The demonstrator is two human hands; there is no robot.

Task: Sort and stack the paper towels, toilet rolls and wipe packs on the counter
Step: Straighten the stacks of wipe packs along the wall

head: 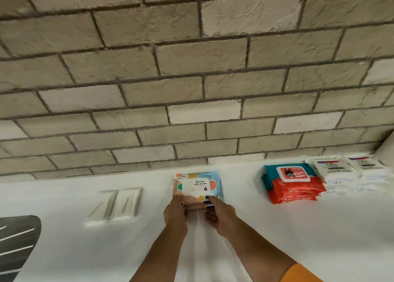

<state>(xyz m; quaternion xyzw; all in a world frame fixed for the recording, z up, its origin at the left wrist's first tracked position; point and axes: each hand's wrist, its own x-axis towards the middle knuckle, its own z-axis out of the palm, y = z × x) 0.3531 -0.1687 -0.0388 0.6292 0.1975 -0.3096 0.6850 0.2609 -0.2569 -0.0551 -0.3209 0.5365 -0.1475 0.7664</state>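
At the far left edge, a dark grey object with pale stripes (pixel 18 245) lay on the white counter (pixel 319 234). To its right, two flat white packs (pixel 116 204) lay side by side and touching, blurred too much to read.

Near the middle of the counter, close to the brick wall (pixel 191 72), sat the colourful wipe packs (pixel 197 184), a small stack with a white label flap facing up on the top one. Both hands were at its near edge. The left hand (pixel 175 214) held the near-left corner, its fingers curled round the side of the stack and its thumb lying along the top pack's left edge. The right hand (pixel 219 216) held the near-right corner, its thumb (pixel 213 199) pressed on top of the upper pack and its other fingers bent in against the front edges of the packs beneath. The stack lay between the two hands, beyond the knuckles, and rested on the counter. An orange sleeve (pixel 300 273) showed on the right arm at the bottom of the view.

Well to the right stood a stack of red and teal wipe packs (pixel 293 184), also near the wall. Just beside it, touching or nearly so, lay two piles of white wipe packs (pixel 349 172), running to the right edge.
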